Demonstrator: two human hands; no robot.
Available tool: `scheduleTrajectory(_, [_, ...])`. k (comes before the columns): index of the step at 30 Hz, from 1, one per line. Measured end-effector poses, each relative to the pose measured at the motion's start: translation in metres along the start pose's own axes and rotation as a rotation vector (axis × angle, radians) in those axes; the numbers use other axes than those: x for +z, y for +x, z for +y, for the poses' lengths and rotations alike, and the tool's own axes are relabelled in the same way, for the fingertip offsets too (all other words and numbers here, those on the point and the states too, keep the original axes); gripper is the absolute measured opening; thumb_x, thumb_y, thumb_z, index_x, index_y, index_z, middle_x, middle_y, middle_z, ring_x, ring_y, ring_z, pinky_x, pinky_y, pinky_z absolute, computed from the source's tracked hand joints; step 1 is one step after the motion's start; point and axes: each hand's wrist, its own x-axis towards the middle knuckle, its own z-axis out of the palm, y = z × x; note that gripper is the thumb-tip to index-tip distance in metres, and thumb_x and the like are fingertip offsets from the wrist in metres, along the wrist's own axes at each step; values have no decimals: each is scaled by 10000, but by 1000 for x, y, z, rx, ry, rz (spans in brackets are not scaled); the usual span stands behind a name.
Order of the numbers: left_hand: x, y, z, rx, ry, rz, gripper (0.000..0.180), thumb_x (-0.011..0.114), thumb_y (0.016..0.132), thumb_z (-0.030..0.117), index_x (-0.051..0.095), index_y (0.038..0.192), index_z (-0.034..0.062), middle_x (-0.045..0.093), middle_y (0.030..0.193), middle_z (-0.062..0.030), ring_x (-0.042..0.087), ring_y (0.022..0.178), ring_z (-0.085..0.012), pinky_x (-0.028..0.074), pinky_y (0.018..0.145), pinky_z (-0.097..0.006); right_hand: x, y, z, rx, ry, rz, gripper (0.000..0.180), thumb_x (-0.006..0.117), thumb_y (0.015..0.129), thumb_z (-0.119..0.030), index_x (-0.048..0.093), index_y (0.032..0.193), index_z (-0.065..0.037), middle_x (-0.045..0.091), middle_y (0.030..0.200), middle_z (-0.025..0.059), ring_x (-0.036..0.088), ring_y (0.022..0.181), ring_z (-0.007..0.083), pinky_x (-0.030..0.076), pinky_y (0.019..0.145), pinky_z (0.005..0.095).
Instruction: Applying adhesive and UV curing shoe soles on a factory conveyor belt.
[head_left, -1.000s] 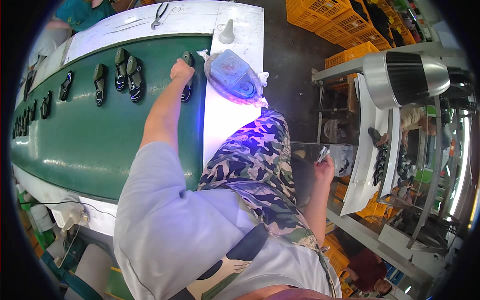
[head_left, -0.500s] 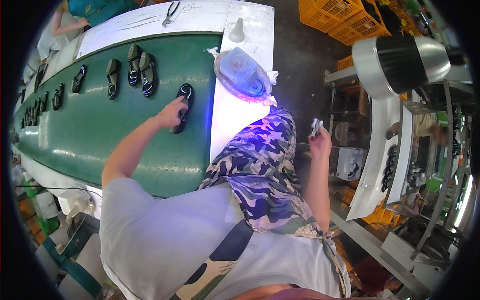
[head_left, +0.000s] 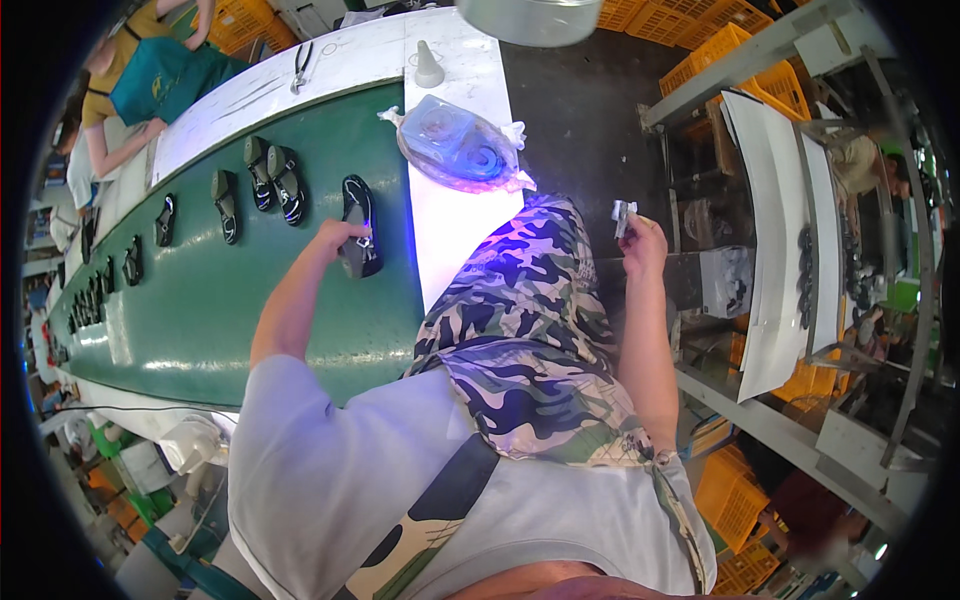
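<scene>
My left hand point(head_left: 335, 238) reaches out over the green conveyor belt point(head_left: 210, 300) and grips a black shoe sole point(head_left: 359, 228) that lies near the belt's right edge. My right hand point(head_left: 642, 243) is raised to the right of my camouflage-clad lap point(head_left: 520, 320) and pinches a small pale piece point(head_left: 622, 214) between its fingers. Further black soles point(head_left: 270, 178) lie in a row along the belt to the left.
A clear plastic bag point(head_left: 458, 147) with bluish contents lies on the white table strip point(head_left: 445, 215) beside the belt. A white cone point(head_left: 428, 68) and pliers point(head_left: 300, 62) sit farther off. Another person point(head_left: 130, 95) works at the belt's far side. Metal racks point(head_left: 790, 230) and yellow crates point(head_left: 735, 490) stand at right.
My left hand has drawn the black sole back along the belt toward me. My right hand has risen with the small piece still in it.
</scene>
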Motion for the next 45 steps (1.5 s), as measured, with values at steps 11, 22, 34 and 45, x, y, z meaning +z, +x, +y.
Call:
scheduleTrajectory(11, [127, -145, 134, 946, -808, -435, 559, 816, 723, 54, 590, 1234, 46, 658, 1188, -84, 619, 1134, -236, 451, 1066, -421, 84, -25, -36, -164, -150, -286, 176, 763, 766, -26, 637, 887, -50, 619, 780, 15, 589, 671, 118, 463, 575, 273])
scheduleTrajectory(22, [149, -205, 206, 1919, 44, -80, 477, 804, 732, 4, 606, 1164, -29, 652, 1187, -182, 642, 1128, -302, 516, 1007, -390, 150, -99, -89, -576, -386, -544, 198, 806, 782, -67, 636, 880, -37, 617, 791, -13, 569, 736, 66, 473, 674, 236])
scheduleTrajectory(34, [157, -228, 217, 1956, 213, -52, 536, 816, 683, 39, 600, 1168, -32, 657, 1179, -185, 654, 1091, -309, 521, 971, -387, 143, -99, -85, -507, -134, -500, 171, 768, 798, -13, 619, 877, -36, 625, 834, 7, 586, 744, 82, 484, 687, 244])
scheduleTrajectory(45, [173, -252, 229, 1835, 377, 81, 462, 829, 695, 59, 615, 1103, 30, 685, 1023, -156, 687, 926, -319, 552, 831, -385, 131, -138, -105, -234, -4, -646, 193, 786, 769, -20, 623, 874, -19, 646, 802, 42, 616, 713, 120, 506, 665, 263])
